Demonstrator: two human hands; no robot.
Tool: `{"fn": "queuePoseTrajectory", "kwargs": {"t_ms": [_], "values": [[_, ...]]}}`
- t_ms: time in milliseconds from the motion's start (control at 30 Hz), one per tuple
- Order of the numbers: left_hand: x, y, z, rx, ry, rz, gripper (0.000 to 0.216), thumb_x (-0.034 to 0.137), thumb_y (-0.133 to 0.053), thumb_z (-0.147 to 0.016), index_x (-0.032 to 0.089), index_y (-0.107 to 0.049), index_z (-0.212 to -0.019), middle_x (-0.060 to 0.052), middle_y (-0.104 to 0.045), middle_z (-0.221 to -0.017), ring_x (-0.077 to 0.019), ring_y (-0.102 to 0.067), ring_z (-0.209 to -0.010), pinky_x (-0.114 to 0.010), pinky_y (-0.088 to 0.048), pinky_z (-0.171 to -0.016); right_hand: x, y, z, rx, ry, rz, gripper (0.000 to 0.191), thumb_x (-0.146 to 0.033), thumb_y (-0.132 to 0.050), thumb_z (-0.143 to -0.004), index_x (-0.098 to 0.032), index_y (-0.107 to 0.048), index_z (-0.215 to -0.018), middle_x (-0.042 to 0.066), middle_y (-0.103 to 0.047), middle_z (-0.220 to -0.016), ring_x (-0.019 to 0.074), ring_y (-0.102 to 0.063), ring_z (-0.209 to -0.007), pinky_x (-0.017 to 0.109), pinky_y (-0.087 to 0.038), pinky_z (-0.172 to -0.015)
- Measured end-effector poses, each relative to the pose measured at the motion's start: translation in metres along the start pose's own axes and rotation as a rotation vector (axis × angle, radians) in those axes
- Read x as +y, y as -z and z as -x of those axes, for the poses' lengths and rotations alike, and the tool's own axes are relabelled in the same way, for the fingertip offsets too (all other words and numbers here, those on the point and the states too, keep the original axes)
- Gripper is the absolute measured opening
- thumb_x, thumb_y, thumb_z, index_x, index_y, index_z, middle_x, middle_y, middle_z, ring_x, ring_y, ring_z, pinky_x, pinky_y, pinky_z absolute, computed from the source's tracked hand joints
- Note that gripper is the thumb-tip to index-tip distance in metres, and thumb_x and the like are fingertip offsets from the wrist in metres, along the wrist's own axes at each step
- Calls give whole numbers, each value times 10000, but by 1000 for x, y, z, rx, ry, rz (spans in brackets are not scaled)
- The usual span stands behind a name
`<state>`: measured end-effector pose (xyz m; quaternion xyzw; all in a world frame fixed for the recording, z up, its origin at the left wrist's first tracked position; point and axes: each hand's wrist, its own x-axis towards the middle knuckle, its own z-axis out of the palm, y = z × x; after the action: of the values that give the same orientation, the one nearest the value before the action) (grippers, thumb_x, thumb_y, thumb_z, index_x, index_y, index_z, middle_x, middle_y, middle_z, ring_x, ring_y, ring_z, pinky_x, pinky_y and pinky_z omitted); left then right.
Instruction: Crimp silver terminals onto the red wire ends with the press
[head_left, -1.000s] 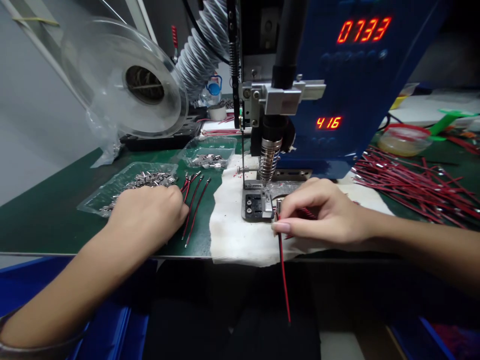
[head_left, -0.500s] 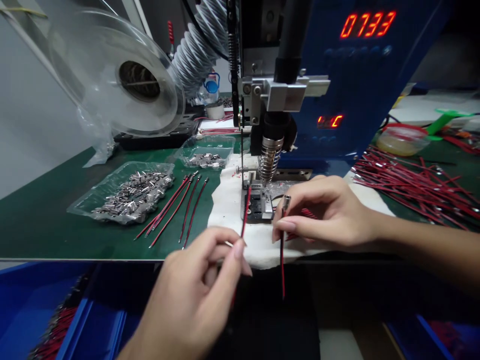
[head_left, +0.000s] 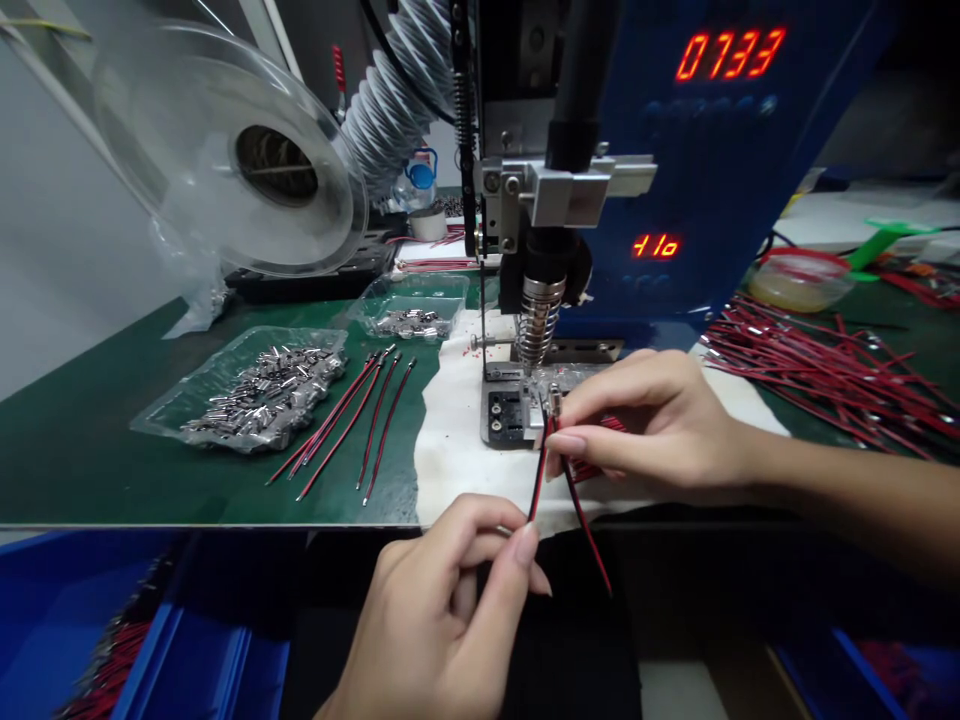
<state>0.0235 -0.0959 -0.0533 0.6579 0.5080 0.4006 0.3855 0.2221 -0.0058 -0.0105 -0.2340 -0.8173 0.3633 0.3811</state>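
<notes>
Between thumb and index finger, my left hand [head_left: 450, 600] pinches a red-and-black wire [head_left: 537, 484] whose upper end reaches up to the fingers of my right hand [head_left: 664, 430]. That hand is closed on another red-and-black wire [head_left: 590, 535], which hangs down below it and has a metal barrel connector [head_left: 555, 398] at its top. Both wires are close together at the right fingertips; whether they touch is unclear. Just behind them are a small black-and-metal fixture [head_left: 504, 418] and the spring-loaded head [head_left: 541, 310] of a blue machine [head_left: 652, 130].
On the left, a clear tray [head_left: 161, 410] holds metal connectors, beside several finished-looking wires [head_left: 330, 425]. A smaller tray [head_left: 360, 310] stands behind. To the right lies a heap of red-and-black wires [head_left: 832, 370]. A white cloth [head_left: 450, 450] covers the table's front edge; blue bins [head_left: 217, 640] sit below.
My left hand has moved down and right, bringing its wire from the fixture's left side to my right fingers. The connector in my right hand sits slightly lower and further left. The machine's lower display reads differently.
</notes>
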Motion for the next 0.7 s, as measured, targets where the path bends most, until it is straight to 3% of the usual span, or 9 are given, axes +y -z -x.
{"fn": "queuePoseTrajectory", "kwargs": {"t_ms": [267,467,567,700], "values": [[6,-2,1,19,35,21,172,368,-576,-875,219,-605,-793,30,-659,-548,-71,-286,-316,-292,-118,-378,-1,0,1,-55,-88,-40,120,-227,-654,-867,-142,-725,-820,-25,-619,-543,33,-485,-404,140,-329,-359],[6,-2,3,34,-2,-46,151,353,-566,-884,229,-604,-806,50,-651,-556,-72,-271,-311,-298,-130,-369,-2,0,2,-79,-105,-53,154,-240,-638,-882,-133,-734,-827,-14,-635,-576,32,-489,-417,143,-345,-369],[5,13,-1,123,-53,-212,171,357,-531,-909,232,-612,-822,53,-641,-577,-83,-382,-356,-272,-196,-385,-1,0,3,-66,-123,-58,166,-257,-634,-891,-138,-739,-843,3,-683,-645,32,-499,-437,143,-378,-396],[2,48,-23,288,-62,-661,178,388,-570,-870,227,-622,-813,27,-631,-604,-124,-513,-463,-252,-324,-481,0,0,4,-76,-125,-64,165,-265,-638,-889,-146,-738,-834,21,-728,-730,35,-512,-446,146,-389,-399]]}}
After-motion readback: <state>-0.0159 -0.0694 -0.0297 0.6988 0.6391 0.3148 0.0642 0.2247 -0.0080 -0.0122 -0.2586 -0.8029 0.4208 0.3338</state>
